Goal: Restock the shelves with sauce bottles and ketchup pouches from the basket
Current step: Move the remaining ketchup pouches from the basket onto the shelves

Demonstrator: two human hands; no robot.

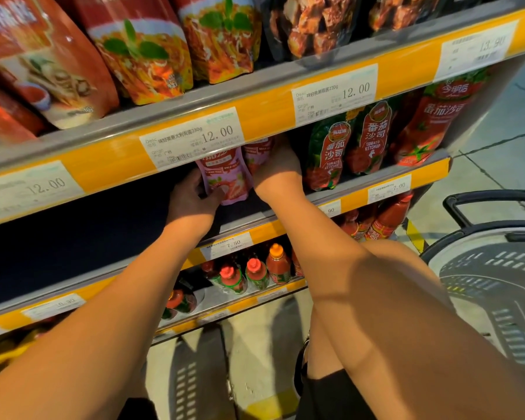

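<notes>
middle shelf: left stretch dark, pink ketchup pouch upright at centre, green-red pouches right; left hand grips pink pouch's lower left edge; right hand reaches behind pouch, fingers hidden, grip unclear; grey basket far right, contents not visible

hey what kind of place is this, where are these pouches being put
Most likely a supermarket or grocery aisle. Yellow shelf edges carry printed price labels, rows of ketchup pouches and sauce bottles fill the shelves, and a shopping basket stands on the floor. The left hand and right hand handle a pink pouch.
</notes>
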